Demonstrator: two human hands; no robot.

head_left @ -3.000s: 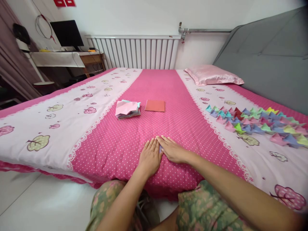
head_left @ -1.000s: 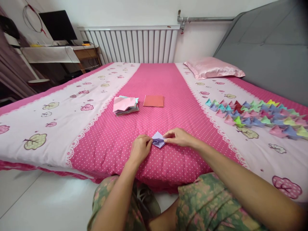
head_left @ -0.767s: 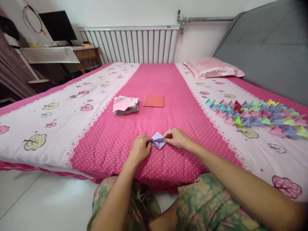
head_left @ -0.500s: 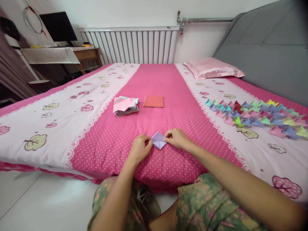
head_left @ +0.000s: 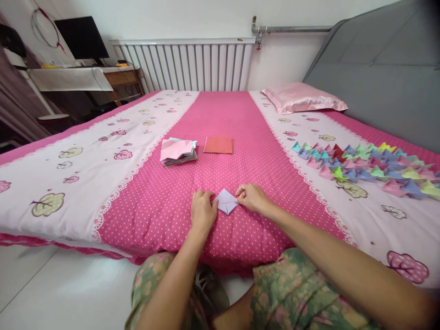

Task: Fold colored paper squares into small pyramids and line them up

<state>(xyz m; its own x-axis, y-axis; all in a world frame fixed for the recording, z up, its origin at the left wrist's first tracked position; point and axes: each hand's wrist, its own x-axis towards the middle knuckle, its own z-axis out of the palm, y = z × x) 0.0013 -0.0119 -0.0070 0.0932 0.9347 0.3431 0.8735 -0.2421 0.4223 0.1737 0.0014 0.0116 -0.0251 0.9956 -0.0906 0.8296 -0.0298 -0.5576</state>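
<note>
A small lilac sheet of origami paper [head_left: 227, 200], folded into a diamond with a crease line across its lower half, lies on the pink dotted bedspread near the bed's front edge. My left hand [head_left: 203, 208] pinches its left corner between thumb and fingers. At the opposite corner my right hand [head_left: 252, 197] grips the paper with thumb and forefinger, the other fingers curled. Beyond them sit a stack of creased papers [head_left: 178, 151], pink on top, and a flat orange-red pile of square paper [head_left: 218, 145].
Rows of folded paper pieces [head_left: 364, 160] in many colours stand on the bed's right side. A pink pillow [head_left: 304, 97] lies behind them, by a grey headboard [head_left: 381, 68]. A radiator [head_left: 185, 64] lines the far wall; a desk with a monitor [head_left: 82, 38] is at back left.
My left hand has turned a little more upright and shifted slightly right at the paper's left corner. My right hand stays at the right corner; the paper has barely moved.
</note>
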